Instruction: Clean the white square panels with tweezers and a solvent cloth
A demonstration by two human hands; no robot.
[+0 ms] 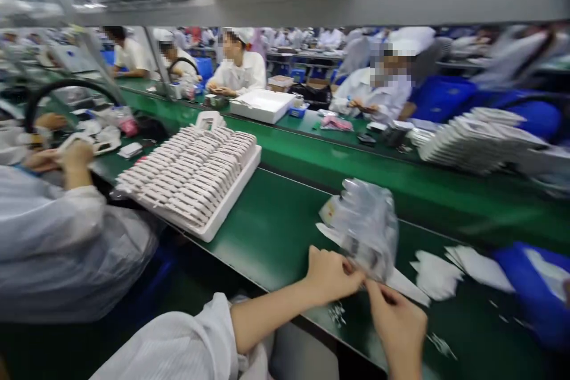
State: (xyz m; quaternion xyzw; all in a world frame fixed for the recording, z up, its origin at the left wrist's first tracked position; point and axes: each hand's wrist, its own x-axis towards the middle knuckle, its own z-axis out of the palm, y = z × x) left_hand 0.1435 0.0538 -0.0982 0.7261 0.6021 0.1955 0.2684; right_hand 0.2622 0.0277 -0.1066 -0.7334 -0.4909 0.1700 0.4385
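Observation:
Both my hands meet at the near edge of a clear plastic bag (367,219) that lies on the green bench. My left hand (333,276) is closed, its thumb and fingers pinching the bag's edge. Close beside it, my right hand (396,314) pinches the same edge, the fingertips of both hands almost touching. What fills the bag is hard to make out through the plastic. A white sheet (407,287) shows under the bag. Small metallic-looking pieces (337,313) lie by my left wrist, and more small pieces (440,345) lie right of my right hand.
A white tray (231,205) with rows of white plastic parts (191,169) stands to the left. White papers (439,276) and a blue bag-like item (534,291) lie at right. A co-worker's sleeve (84,214) is at far left. A green raised strip (303,157) runs behind the bench.

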